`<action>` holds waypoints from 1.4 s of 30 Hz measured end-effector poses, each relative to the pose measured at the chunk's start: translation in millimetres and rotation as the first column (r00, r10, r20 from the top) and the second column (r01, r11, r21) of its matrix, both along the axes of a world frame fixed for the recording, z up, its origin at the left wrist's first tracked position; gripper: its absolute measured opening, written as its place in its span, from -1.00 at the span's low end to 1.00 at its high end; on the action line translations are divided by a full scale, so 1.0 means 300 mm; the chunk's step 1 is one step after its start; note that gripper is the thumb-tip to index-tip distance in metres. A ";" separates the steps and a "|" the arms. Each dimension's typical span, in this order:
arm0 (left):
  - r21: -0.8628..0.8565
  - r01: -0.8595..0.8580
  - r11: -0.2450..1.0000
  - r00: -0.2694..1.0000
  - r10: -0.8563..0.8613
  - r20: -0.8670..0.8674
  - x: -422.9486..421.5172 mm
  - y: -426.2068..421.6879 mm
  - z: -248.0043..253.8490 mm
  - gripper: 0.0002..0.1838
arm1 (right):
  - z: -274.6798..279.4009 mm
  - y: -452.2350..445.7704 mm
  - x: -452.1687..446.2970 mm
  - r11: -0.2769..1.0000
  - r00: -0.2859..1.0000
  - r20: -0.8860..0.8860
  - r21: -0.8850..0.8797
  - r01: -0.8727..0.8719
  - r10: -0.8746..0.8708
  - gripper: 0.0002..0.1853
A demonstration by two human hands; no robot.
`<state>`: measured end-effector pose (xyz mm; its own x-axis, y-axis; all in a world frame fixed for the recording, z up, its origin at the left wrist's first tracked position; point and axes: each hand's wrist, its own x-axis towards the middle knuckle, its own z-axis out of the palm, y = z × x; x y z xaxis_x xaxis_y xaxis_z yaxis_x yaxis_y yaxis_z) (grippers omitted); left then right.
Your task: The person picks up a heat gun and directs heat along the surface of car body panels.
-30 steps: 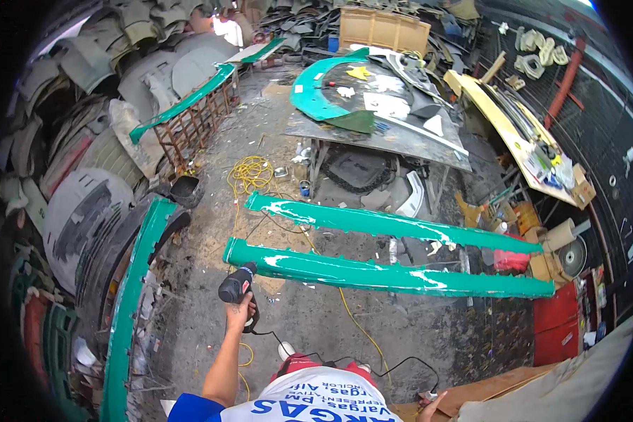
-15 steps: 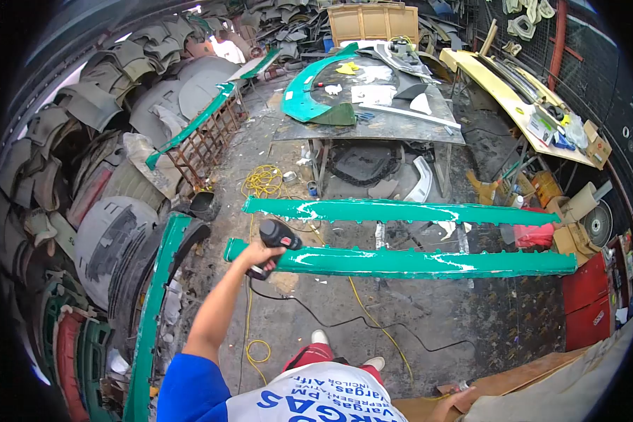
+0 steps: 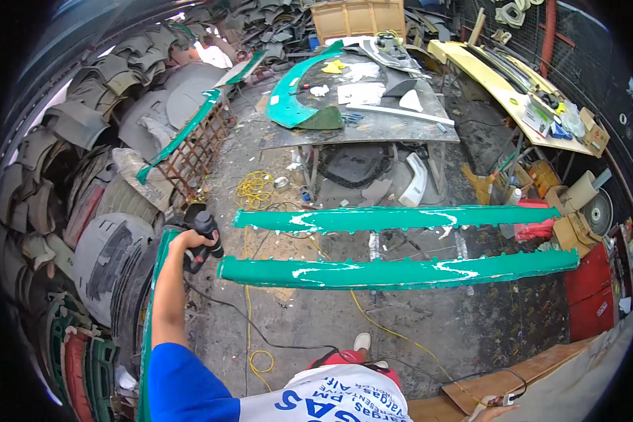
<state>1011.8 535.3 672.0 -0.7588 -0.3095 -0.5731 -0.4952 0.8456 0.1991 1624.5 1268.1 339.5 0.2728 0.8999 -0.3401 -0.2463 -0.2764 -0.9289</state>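
Your left hand (image 3: 188, 241) grips a stubby black power tool (image 3: 205, 224), round-backed, just off the left end of the nearer glossy green, white-streaked panel (image 3: 373, 273); your right hand (image 3: 496, 411) holds a small pale connector (image 3: 508, 399).

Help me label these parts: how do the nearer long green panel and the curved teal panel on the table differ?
The nearer panel runs nearly straight, while the curved panel forms an arc. The nearer panel bears white streaks; the curved panel has a small white patch. The curved panel lies on the table, while the nearer panel has one end close to the power tool in the left hand. Both are greenish.
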 end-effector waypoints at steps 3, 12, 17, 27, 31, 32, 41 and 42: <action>-0.111 0.165 0.980 0.986 -0.164 0.017 -0.143 -0.110 -0.178 -0.27 | 0.072 0.062 0.030 0.986 0.984 -0.087 0.062 -0.153 0.158 -0.18; 0.335 0.306 0.891 0.942 -0.334 0.029 -0.010 0.400 -0.058 -0.42 | 0.365 0.276 0.037 0.985 0.953 -0.258 0.110 -0.136 0.160 -0.16; 0.276 0.377 0.884 0.908 -0.412 0.080 -0.037 0.567 -0.128 -0.39 | 0.369 0.442 0.137 0.977 0.943 -0.271 0.142 -0.158 0.192 -0.20; 0.343 0.403 0.849 0.870 -0.471 0.145 0.114 1.191 -0.077 -0.38 | 0.328 0.791 0.205 0.970 0.913 -0.329 0.076 -0.230 0.243 -0.17; 0.398 0.444 0.803 0.844 -0.524 0.115 0.154 1.392 -0.124 -0.38 | 0.282 0.887 0.185 0.978 0.911 -0.378 -0.050 -0.201 0.168 -0.16; 0.398 0.445 0.802 0.843 -0.525 0.115 0.167 1.447 -0.119 -0.38 | 0.237 0.919 0.185 0.979 0.911 -0.377 -0.050 -0.200 0.167 -0.16; 0.359 0.499 0.789 0.793 -0.583 0.179 0.248 1.890 -0.035 -0.41 | 0.160 1.015 0.105 0.989 0.938 -0.337 -0.087 -0.121 0.085 -0.17; 0.356 0.511 0.782 0.785 -0.594 0.178 0.243 1.931 -0.041 -0.42 | 0.146 1.027 0.115 0.991 0.945 -0.320 -0.089 -0.101 0.068 -0.18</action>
